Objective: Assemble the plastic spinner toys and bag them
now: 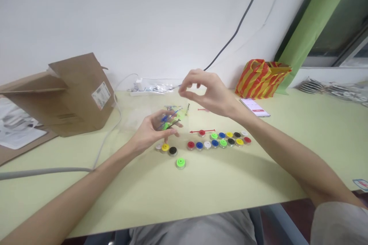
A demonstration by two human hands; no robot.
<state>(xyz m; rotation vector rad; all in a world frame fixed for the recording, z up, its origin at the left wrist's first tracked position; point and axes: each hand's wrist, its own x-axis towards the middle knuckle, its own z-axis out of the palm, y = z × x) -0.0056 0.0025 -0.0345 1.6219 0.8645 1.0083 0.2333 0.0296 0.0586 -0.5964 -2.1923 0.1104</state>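
My left hand (155, 128) is curled around several thin plastic arrows (165, 118), blue, green and black, which stick out past its fingers. Higher up and to the right, my right hand (208, 88) is raised above the table with thumb and forefinger pinched together; what they hold, if anything, I cannot make out. Below it lies a red arrow (202, 133) with a round hub. Two rows of small round coloured caps on clear bases, one a red cap (191, 145), stretch to the right. Near my left hand are a yellow cap (165, 148), a black cap (173, 151) and a green cap (181, 163).
An open cardboard box (83, 95) stands at the left, with a grey cable (110, 134) beside it. Against the wall are a power strip (140, 92) and a striped bag (258, 80). A phone (255, 107) lies in front of that bag.
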